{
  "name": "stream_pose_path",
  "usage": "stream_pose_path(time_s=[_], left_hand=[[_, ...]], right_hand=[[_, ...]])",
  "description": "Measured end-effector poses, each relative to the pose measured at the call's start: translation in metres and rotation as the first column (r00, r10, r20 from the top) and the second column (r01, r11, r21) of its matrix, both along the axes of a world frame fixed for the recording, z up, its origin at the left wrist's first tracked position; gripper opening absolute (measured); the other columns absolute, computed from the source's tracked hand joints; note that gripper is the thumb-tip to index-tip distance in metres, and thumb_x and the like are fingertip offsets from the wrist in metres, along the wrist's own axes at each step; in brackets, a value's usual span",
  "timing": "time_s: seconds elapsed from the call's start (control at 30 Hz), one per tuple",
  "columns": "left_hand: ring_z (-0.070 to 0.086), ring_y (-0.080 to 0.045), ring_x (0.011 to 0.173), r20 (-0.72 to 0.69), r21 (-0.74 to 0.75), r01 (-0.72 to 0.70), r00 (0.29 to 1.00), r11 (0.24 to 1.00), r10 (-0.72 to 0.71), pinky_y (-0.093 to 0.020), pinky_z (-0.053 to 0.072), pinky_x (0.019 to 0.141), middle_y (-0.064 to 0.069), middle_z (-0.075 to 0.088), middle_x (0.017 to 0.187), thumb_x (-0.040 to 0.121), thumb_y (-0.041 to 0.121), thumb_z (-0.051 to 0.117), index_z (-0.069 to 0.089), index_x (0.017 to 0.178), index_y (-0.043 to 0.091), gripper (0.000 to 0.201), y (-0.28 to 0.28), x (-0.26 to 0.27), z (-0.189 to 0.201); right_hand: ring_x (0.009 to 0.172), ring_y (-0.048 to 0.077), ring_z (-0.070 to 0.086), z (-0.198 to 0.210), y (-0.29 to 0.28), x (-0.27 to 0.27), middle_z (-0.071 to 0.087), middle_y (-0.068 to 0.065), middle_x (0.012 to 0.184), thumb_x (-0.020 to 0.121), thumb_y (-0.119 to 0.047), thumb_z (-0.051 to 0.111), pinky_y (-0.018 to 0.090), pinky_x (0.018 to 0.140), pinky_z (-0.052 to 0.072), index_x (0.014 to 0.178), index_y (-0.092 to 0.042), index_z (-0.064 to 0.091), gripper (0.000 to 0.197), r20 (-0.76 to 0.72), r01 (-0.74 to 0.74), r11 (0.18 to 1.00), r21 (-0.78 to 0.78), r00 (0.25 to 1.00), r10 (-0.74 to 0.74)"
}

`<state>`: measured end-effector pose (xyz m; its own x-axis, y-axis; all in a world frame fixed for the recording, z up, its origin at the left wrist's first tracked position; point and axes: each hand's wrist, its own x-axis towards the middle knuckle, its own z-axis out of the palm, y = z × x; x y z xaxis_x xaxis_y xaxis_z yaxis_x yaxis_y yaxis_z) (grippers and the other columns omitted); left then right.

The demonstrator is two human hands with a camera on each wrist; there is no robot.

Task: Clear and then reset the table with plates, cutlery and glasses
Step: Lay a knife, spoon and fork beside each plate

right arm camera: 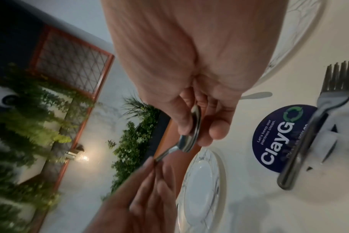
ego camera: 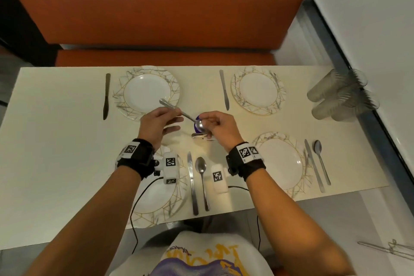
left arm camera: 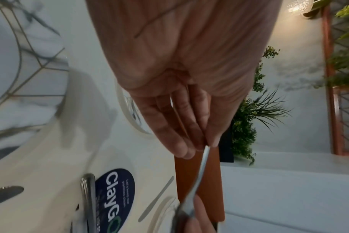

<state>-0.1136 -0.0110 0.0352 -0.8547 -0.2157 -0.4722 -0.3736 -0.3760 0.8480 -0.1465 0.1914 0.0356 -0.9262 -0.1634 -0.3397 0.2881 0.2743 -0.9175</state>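
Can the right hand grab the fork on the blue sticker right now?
Probably not yet. The right hand hovers just above the fork, with nothing between, but its fingers are pinching the bowl of a spoon shared with the left hand.

Round dark-blue sticker (right arm camera: 279,138) flat on the cream table (right arm camera: 239,197), big white letters reading "ClayGO", the O drawn as a green ring of recycling arrows. Above that, small white print: "Let's keep our pantries clean." A steel fork (right arm camera: 317,124) lies across the lower line, which is unreadable.
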Motion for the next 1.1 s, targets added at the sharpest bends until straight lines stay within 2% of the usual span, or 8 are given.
stream_pose_path(time_s=[0.13,0.33,0.47,0.53,0.67,0.83,0.97,1.1], left_hand=[[0.075,-0.026,0.087,-0.023,0.000,-0.030,0.999,1.000,0.030,-0.035,0.062,0.076,-0.015,0.077,0.098,0.091,0.014,0.076,0.072,0.107,0.000,0.022,0.018,-0.004,-0.002],[0.074,-0.022,0.082,-0.038,-0.093,0.048,0.998,0.994,-0.052,-0.033,0.063,0.081,-0.012,0.077,0.091,0.095,0.011,0.071,0.072,0.109,0.005,0.015,0.047,0.001,-0.015],[0.075,-0.020,0.085,-0.055,-0.116,0.111,0.991,0.987,-0.118,-0.030,0.062,0.078,-0.011,0.077,0.094,0.090,-0.002,0.073,0.074,0.106,0.012,0.022,0.061,0.008,-0.019],[0.075,-0.021,0.086,-0.048,-0.106,0.101,0.993,0.989,-0.106,-0.032,0.063,0.079,-0.012,0.077,0.093,0.088,-0.004,0.073,0.074,0.106,0.010,0.023,0.066,0.005,-0.019],[0.076,-0.025,0.088,-0.041,-0.108,0.132,0.990,0.985,-0.137,-0.031,0.061,0.078,-0.015,0.079,0.096,0.087,-0.001,0.077,0.075,0.108,0.006,0.022,0.079,-0.010,-0.015],[0.076,-0.021,0.084,-0.048,-0.173,0.109,0.992,0.979,-0.119,-0.033,0.062,0.083,-0.010,0.080,0.092,0.087,0.007,0.079,0.078,0.098,0.017,0.015,0.094,-0.044,-0.013],[0.077,-0.023,0.090,0.010,-0.319,0.121,0.992,0.940,-0.125,-0.041,0.062,0.089,-0.003,0.080,0.090,0.087,0.017,0.080,0.080,0.093,0.022,0.008,0.096,-0.086,-0.030],[0.077,-0.025,0.085,0.127,-0.427,0.143,0.987,0.893,-0.097,-0.043,0.063,0.086,-0.002,0.080,0.085,0.085,0.020,0.080,0.080,0.091,0.021,0.006,0.100,-0.137,-0.055]], right_hand=[[0.063,0.011,0.067,0.002,-0.009,0.016,0.071,0.005,0.082,0.092,0.004,0.062,0.035,0.064,0.059,0.110,-0.007,0.072,0.023,0.005,-0.073,0.996,0.058,0.997,0.073],[0.072,0.027,0.068,0.000,-0.006,0.026,0.070,0.016,0.088,0.088,0.014,0.054,0.045,0.066,0.060,0.111,-0.001,0.068,0.031,0.042,-0.003,0.996,0.084,0.999,-0.001],[0.072,0.025,0.069,-0.004,0.007,0.025,0.072,0.013,0.085,0.090,0.003,0.062,0.041,0.064,0.062,0.106,-0.005,0.069,0.019,0.038,0.046,0.996,0.080,0.998,-0.050],[0.072,0.023,0.071,-0.007,0.012,0.022,0.075,0.005,0.082,0.091,-0.017,0.070,0.042,0.069,0.063,0.099,-0.011,0.071,0.011,-0.002,0.055,0.992,0.110,0.998,-0.055],[0.072,0.012,0.070,-0.007,0.028,0.010,0.073,-0.002,0.081,0.086,-0.027,0.080,0.022,0.066,0.057,0.093,-0.014,0.075,0.015,-0.081,0.105,0.980,0.169,0.992,-0.092],[0.077,0.022,0.070,-0.007,0.057,-0.021,0.071,0.007,0.089,0.087,-0.015,0.078,0.037,0.055,0.062,0.094,-0.011,0.074,0.009,-0.025,0.153,0.979,0.136,0.988,-0.151],[0.085,0.018,0.066,-0.019,0.085,-0.046,0.071,0.004,0.092,0.088,-0.016,0.075,0.033,0.064,0.060,0.091,-0.014,0.072,0.004,-0.029,0.183,0.970,0.160,0.983,-0.180],[0.077,0.015,0.064,-0.037,0.116,-0.069,0.070,-0.006,0.080,0.086,-0.020,0.076,0.047,0.077,0.061,0.084,-0.023,0.071,0.007,-0.018,0.157,0.965,0.211,0.988,-0.156]])
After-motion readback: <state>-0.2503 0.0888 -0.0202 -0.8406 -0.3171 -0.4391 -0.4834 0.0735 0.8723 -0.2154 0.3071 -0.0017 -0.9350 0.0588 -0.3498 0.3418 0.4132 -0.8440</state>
